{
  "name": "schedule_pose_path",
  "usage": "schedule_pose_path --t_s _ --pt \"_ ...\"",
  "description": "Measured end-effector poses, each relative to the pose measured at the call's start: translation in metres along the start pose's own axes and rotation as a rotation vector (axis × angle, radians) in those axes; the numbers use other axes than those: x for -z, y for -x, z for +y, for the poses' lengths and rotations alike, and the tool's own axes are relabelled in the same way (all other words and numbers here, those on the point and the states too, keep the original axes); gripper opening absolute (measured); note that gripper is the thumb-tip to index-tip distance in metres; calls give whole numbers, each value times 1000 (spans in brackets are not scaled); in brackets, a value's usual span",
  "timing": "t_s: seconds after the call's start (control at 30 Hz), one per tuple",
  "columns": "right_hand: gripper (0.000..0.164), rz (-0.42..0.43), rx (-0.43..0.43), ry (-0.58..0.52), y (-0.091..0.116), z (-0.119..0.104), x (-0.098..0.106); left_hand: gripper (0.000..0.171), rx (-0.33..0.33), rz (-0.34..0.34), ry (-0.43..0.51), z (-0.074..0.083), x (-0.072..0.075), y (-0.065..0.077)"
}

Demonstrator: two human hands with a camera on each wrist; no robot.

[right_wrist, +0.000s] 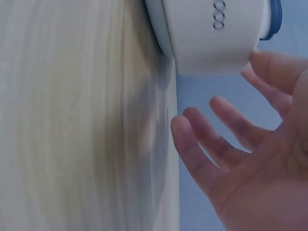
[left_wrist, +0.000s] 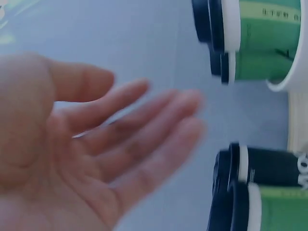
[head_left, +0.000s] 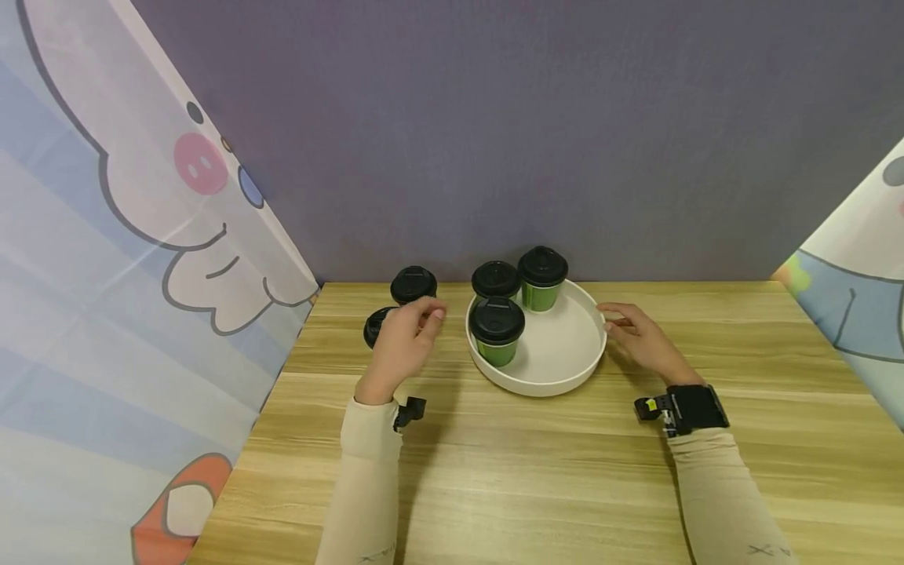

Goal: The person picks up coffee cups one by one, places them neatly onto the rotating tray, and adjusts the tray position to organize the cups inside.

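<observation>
My left hand (head_left: 408, 345) hangs over the table beside two cups with black lids, its fingers loosely bent and nothing in them. Of these, the rear cup (head_left: 413, 284) shows past the fingertips, while the hand partly hides the front cup (head_left: 377, 323). The left wrist view shows one black cup (left_wrist: 272, 166) and one green cup (left_wrist: 286, 211). A round white tray (head_left: 558, 365) holds three lidded cups: a front green cup (head_left: 497, 353), a back right green cup (head_left: 541, 297) and a partly hidden back left cup (head_left: 494, 276). My right hand (head_left: 644, 341) touches the tray's right rim, fingers spread.
The wooden table (head_left: 537, 471) meets a grey partition (head_left: 494, 141) just behind the tray and cups. A cartoon-printed curtain (head_left: 92, 314) hangs along the left side, and another printed cloth (head_left: 862, 298) is on the right.
</observation>
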State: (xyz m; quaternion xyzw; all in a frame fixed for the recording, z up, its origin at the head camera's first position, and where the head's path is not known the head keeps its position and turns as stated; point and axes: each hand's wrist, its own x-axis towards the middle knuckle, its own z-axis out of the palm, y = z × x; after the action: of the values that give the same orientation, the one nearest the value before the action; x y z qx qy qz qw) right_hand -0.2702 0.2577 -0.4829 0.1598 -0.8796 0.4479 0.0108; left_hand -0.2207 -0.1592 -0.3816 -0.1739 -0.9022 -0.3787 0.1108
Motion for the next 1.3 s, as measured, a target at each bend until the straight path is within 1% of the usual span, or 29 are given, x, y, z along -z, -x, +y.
schedule_pose_path --t_s 0.07,0.17,0.27,0.33,0.4,0.53,0.63,0.77,0.83,0.97,1.13,1.3 --pt "49 -34 -46 -36 0 0 3 26 -31 94 35 -5 5 -1" --pt "57 -79 -85 -94 0 1 7 24 -42 209 56 -15 10 -1" --pt "64 -118 -114 -142 1 0 9 25 -29 268 39 -25 15 -1" --pt "68 -134 -129 -157 2 -1 10 29 -13 272 6 -31 19 0" --pt "71 -146 -140 -163 3 -1 11 35 10 241 -36 -36 23 1" --pt "75 -160 -141 -168 3 1 10 50 84 133 -112 -44 31 3" --pt "79 -174 -149 -180 3 2 10 63 152 58 -124 -51 34 5" --pt "84 -207 -150 -199 3 2 10 79 229 -22 -119 -59 36 7" --pt "86 -228 -148 -208 4 1 10 85 255 -65 -131 -63 37 8" --pt "91 -268 -142 -217 4 0 11 92 287 -141 -164 -67 39 10" --pt "94 -290 -136 -193 5 0 10 97 326 -198 -175 -71 40 10" --pt "95 -300 -112 -205 5 3 7 101 339 -211 -165 -74 40 11"
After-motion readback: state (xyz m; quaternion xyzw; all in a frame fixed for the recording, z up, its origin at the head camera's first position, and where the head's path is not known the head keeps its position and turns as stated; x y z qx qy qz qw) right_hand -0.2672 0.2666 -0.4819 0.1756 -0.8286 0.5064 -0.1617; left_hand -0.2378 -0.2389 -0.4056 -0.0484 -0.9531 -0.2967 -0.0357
